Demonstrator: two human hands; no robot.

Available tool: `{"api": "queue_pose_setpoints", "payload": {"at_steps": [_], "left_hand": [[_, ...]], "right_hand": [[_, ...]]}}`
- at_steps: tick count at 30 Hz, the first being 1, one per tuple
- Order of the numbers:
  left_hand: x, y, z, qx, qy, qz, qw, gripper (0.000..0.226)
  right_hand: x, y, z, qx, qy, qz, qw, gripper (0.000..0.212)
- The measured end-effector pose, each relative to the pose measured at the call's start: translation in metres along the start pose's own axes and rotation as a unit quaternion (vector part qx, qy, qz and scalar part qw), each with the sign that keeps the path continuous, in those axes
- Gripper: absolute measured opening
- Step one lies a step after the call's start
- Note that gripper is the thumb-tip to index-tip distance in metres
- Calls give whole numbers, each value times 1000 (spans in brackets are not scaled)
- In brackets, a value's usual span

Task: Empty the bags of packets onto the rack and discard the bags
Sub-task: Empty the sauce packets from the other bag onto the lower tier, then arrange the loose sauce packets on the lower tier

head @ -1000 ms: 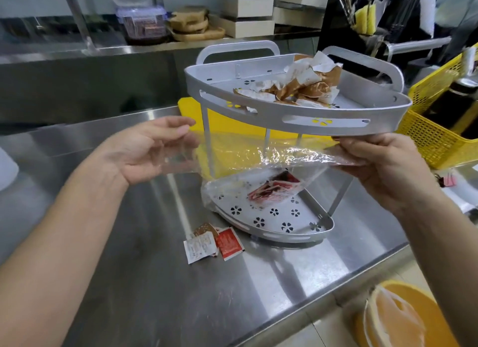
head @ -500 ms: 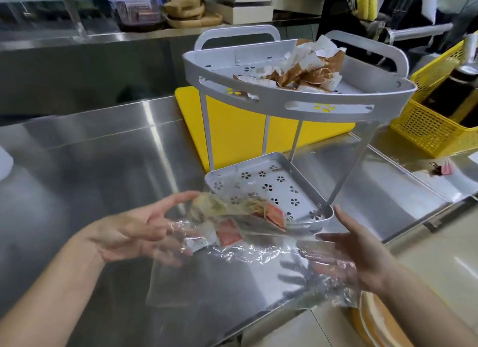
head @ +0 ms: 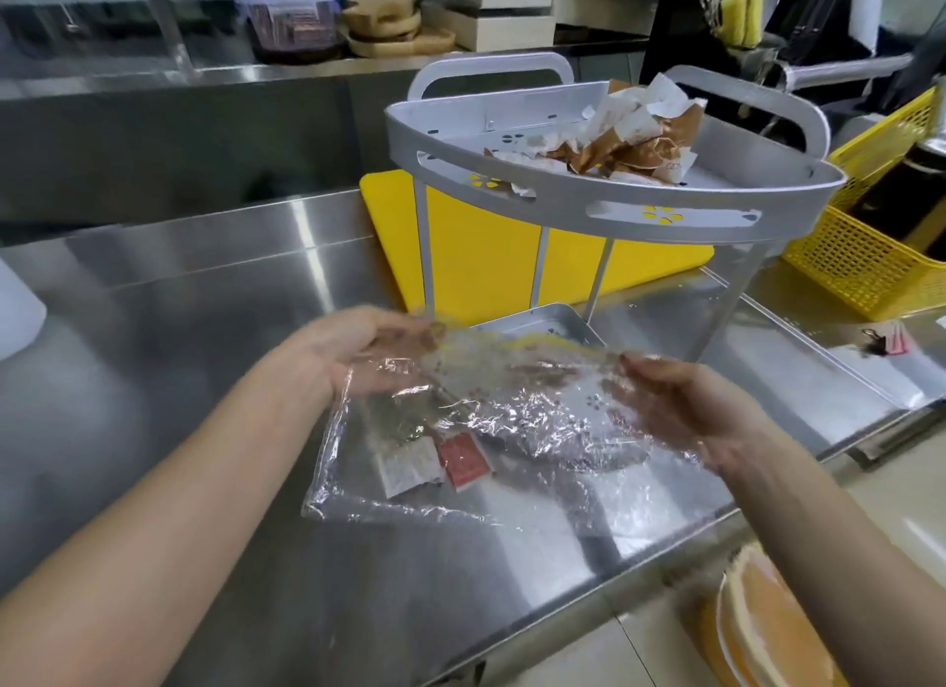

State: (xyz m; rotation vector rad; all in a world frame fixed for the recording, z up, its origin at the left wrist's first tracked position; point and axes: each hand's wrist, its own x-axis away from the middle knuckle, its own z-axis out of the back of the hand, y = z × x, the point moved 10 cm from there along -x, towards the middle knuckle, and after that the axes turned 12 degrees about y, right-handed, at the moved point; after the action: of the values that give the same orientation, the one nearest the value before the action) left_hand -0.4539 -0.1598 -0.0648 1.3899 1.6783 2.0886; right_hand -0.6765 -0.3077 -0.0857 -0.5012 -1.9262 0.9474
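A clear plastic bag (head: pixel 491 420) is stretched out between the two hands, above the front part of the steel tabletop (head: pixel 179 328) and in front of the lower tier of the grey rack (head: pixel 614 210). The film is crumpled and shiny, and its lower edge hangs down toward the tabletop. The left hand (head: pixel 368 353) has its grip closed on the bag's upper left part, fingers curled into the plastic. The right hand (head: pixel 686 410) holds the upper right part, its fingers pinched on the film and partly seen through it. Two small packets show through the plastic, lying side by side and touching: a white packet (head: pixel 409 466) and a red packet (head: pixel 463 461); whether they lie inside the bag or on the tabletop beneath it cannot be told. The rack stands just behind the bag. Its upper tier carries a heap of brown and white packets (head: pixel 619 143), piled toward the right rear corner. The lower tier (head: pixel 542 323) is mostly covered by the bag, only its back rim showing. Behind the rack lies a yellow board (head: pixel 486 256) flat on the tabletop. To the right stands a yellow basket (head: pixel 860 261), and near it a small binder clip (head: pixel 885 341) rests on the steel. At the lower right, below the tabletop's edge, an orange bin (head: pixel 768 630) is partly in view.
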Motion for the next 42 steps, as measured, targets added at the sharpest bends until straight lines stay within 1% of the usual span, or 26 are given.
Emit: {"api": "queue_pose_setpoints", "payload": {"at_steps": [1,2,3,4,6,9,10,12,14,16,18,19,20,22,25,27,30,33,34,37,39,40,42], "left_hand": [[2,10,-4,19,-17,-10,1000,25],[5,19,-7,42,-37,-17,998,21],[7,25,-9,59,-50,-22,997,14],[9,29,-8,64,-52,-31,996,11],[7,28,-2,53,-44,-38,997,23],[7,10,5,64,-43,0,997,27],[8,6,9,75,-36,4,996,32],[6,2,25,102,-15,-8,995,48],[9,0,42,109,-15,-17,994,60],[17,-6,59,91,-21,-21,995,62],[27,-16,80,66,-18,-18,997,56],[33,-22,91,57,-16,-16,998,51],[39,-27,103,51,-13,-17,998,49],[53,-34,129,39,-4,-25,999,50],[78,-39,173,24,15,-55,998,48],[95,-42,203,37,29,-74,996,52],[121,-47,253,58,76,-119,988,56],[149,-49,309,61,155,-186,968,50],[160,-51,326,53,179,-203,961,50],[187,-67,383,49,249,-227,940,52],[207,-80,421,49,302,-245,920,52],[216,-87,440,46,334,-250,908,50],[232,-104,479,32,417,-247,874,42]], "right_hand": [[3,-14,0,12,1,34,999,21],[7,-27,-1,20,-3,68,998,19],[13,-36,-3,26,-10,98,995,15],[18,-43,-3,28,-14,122,992,18],[26,-47,-2,49,-16,143,988,23],[35,-33,-1,75,-20,121,990,25],[36,-28,-1,73,-27,115,990,26],[37,-18,-4,59,-35,108,992,19],[38,0,-13,42,-58,74,995,14],[39,25,-27,31,-79,16,996,20],[42,53,-45,52,-102,-51,992,35],[44,64,-56,72,-111,-70,989,41],[46,71,-67,96,-116,-72,986,43],[48,75,-91,123,-127,-43,983,44],[60,79,-139,141,-168,4,976,27],[69,81,-172,166,-181,37,969,29],[79,86,-220,188,-181,93,961,31],[87,98,-269,217,-189,145,947,18],[90,106,-285,229,-195,156,941,14],[92,137,-334,254,-217,161,928,12],[89,162,-367,260,-228,157,925,6],[87,175,-383,262,-230,158,924,7],[82,202,-418,272,-234,160,920,7]]}}
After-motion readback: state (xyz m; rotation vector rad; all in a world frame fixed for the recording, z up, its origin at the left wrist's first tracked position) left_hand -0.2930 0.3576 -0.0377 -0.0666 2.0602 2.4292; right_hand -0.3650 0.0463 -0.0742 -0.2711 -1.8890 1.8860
